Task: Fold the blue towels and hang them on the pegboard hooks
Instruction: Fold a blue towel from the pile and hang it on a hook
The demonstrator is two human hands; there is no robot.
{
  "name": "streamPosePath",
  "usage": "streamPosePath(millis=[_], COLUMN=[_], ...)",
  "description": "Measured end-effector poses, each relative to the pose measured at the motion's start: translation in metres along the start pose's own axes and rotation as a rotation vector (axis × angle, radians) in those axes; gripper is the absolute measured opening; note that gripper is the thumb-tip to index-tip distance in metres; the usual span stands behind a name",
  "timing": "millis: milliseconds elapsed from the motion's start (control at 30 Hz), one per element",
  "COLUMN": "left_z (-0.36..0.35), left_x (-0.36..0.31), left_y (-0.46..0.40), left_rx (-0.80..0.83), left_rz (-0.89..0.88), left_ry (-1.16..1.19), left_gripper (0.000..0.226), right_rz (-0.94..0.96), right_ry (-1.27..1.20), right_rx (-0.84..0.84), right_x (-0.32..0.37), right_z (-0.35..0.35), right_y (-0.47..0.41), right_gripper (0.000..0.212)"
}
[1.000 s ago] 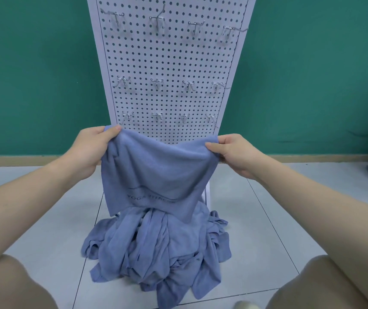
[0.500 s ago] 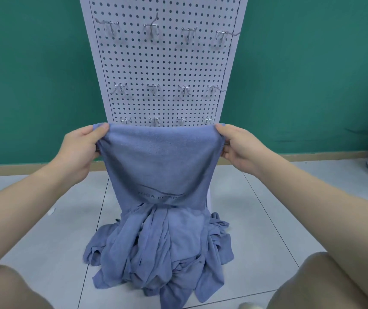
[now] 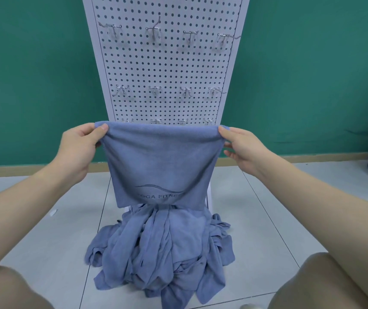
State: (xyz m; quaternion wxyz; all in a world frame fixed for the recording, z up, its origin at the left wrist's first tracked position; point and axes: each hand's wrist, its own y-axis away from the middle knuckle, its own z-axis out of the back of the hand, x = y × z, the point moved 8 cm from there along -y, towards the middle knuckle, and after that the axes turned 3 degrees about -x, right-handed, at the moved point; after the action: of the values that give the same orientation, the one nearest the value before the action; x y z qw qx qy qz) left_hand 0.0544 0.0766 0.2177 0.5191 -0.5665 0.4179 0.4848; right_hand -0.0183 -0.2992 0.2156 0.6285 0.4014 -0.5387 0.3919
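Head view, held towel: You have one blue towel (image 3: 160, 166) stretched flat in the centre of the frame, its top edge level and taut just under the lowest row of hooks (image 3: 181, 121), its bottom edge hanging just above the heap.
Head view, left hand: Your left hand (image 3: 79, 144) pinches the top left corner, thumb over the front of the cloth and fingers behind it.
Head view, right hand: Your right hand (image 3: 241, 144) pinches the top right corner the same way, thumb on the hem, fingers curled behind.
Head view, pile: The remaining towels (image 3: 163, 253) lie crumpled on the tiled floor (image 3: 44, 241) in the lower centre, at the foot of the pegboard (image 3: 167, 63).
Head view, hooks: Every hook that shows on the board is bare, so by my reading no towel is hung yet.
Handling: The cloth looks soft, thin and light; it drapes limp and will sag as soon as you ease the tension. It seems grippy, not slippery, and nothing about it is fragile.
Where to hold: Stay on the two top corners at the hem; they keep the edges square for the fold. Grabbing mid-cloth would likely bunch it.
Writing: A wave-shaped line sits low on the towel, with grey capitals under it reading "OGA FITNE"; the first and last letters are lost in the drape, so I judge it says YOGA FITNESS.
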Motion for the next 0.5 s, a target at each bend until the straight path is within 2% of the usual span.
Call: streamPosePath(millis=[300,500], left_z=[0.002,0.0], left_x=[-0.014,-0.014], left_y=[0.003,0.005], left_rx=[-0.038,-0.036], left_rz=[-0.085,-0.114], left_ry=[0.015,0.004], left_gripper=[0.015,0.016], right_rz=[0.032,0.041], right_ry=[-0.053,-0.113], right_rx=[-0.015,-0.037], right_x=[0.003,0.006], right_z=[0.001,0.004], right_y=[0.0,0.002], right_gripper=[0.033,0.032])
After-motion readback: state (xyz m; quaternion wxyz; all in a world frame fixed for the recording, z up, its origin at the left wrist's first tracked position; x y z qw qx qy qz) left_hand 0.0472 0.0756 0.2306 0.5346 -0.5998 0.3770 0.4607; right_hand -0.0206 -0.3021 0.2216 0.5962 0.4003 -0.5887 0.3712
